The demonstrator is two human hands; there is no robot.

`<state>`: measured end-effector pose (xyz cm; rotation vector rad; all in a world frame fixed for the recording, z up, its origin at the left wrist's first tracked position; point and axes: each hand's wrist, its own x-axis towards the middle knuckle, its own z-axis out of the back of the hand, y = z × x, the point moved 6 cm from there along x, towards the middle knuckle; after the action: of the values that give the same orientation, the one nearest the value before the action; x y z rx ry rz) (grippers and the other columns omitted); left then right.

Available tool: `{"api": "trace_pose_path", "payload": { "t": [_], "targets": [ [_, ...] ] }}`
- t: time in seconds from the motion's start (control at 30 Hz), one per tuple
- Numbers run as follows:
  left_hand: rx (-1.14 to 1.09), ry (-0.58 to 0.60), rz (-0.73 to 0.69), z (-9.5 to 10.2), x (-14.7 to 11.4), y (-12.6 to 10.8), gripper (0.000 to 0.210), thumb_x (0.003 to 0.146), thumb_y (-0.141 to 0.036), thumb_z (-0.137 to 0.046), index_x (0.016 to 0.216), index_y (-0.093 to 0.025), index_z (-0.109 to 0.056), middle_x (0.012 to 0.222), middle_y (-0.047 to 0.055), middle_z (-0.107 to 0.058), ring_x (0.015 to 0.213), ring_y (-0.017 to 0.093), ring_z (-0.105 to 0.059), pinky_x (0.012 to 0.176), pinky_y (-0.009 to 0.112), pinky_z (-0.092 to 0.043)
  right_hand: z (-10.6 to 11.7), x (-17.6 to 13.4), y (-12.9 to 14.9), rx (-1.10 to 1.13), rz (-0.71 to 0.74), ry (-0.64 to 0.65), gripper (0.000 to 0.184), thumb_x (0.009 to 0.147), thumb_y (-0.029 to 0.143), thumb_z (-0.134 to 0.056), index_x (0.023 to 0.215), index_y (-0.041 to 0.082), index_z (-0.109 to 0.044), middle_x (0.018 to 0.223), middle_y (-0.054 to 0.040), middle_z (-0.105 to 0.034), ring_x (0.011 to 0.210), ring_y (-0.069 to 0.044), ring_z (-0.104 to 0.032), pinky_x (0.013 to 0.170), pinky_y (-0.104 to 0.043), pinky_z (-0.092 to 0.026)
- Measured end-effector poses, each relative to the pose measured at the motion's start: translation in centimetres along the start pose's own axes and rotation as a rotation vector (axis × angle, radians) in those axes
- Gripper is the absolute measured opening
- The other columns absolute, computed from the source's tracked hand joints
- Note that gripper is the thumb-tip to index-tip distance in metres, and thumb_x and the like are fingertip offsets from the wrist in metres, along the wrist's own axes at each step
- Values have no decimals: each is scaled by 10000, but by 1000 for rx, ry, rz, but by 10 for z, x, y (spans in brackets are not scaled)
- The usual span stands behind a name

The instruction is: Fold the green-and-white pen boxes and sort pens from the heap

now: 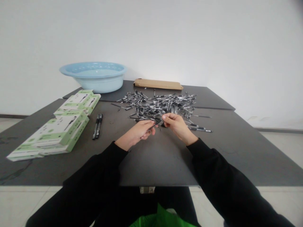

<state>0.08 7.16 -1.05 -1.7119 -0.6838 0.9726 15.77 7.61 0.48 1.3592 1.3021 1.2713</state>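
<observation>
Both my hands meet in front of a heap of loose pens on the dark table. My left hand is closed round a black pen that points up to the right. The fingers of my right hand are pinched together at the upper end of that same pen. Left of my hands, a few black pens lie side by side, apart from the heap. Exactly how the fingertips sit on the pen is too small to tell.
Green and white pen boxes lie stacked along the table's left side. Behind them stands a light blue basin. A flat brown cardboard piece lies at the back near the white wall. The dark table has a seam across it.
</observation>
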Motion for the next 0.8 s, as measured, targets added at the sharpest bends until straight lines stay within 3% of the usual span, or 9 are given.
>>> {"api": "trace_pose_path", "payload": {
  "t": [0.13,0.23,0.37,0.5,0.57,0.7,0.8],
  "targets": [
    [41,-56,-66,5,0,-3,188,907,-294,-628,800,-146,-582,691,2,-609,415,26,-381,377,146,-250,0,0,1,-4,3,-9,413,634,547,-854,730,179,-693,579,34,-566,547,-101,-443,559,-274,-326],
    [-37,-103,-2,7,-2,-4,232,903,-386,-645,918,-160,-599,759,10,-627,464,46,-455,396,146,-299,1,0,2,2,10,-20,415,637,547,-852,753,177,-705,579,38,-560,548,-101,-442,567,-275,-323],
    [-143,-72,51,5,-3,-1,358,971,-500,-501,969,-155,-597,696,3,-582,389,40,-322,354,162,-189,1,-1,0,-29,20,-29,431,639,570,-842,735,175,-698,568,41,-548,543,-99,-435,564,-275,-313],
    [-41,10,13,1,-1,1,304,927,-396,-606,890,-103,-676,632,-27,-501,393,24,-258,364,176,-160,0,0,-1,-70,34,-53,455,642,601,-824,700,176,-670,553,44,-531,532,-96,-423,557,-273,-312],
    [23,-33,-40,3,1,0,276,886,-362,-651,895,-92,-710,616,-34,-490,398,26,-271,375,186,-164,0,0,0,-86,47,-74,469,634,615,-817,683,179,-654,542,45,-520,528,-98,-419,551,-273,-313],
    [174,-227,-222,9,1,-11,253,826,-338,-693,838,-88,-728,638,-10,-554,423,30,-331,410,190,-191,1,-1,4,-109,82,-120,478,617,628,-813,663,184,-643,541,41,-515,531,-106,-414,544,-274,-329],
    [156,-210,-220,6,0,-10,286,819,-385,-698,837,-100,-712,641,-12,-548,438,34,-329,415,185,-199,2,-3,7,-119,96,-145,470,624,624,-809,671,183,-654,546,37,-520,538,-110,-417,547,-274,-340]
  ]
}}
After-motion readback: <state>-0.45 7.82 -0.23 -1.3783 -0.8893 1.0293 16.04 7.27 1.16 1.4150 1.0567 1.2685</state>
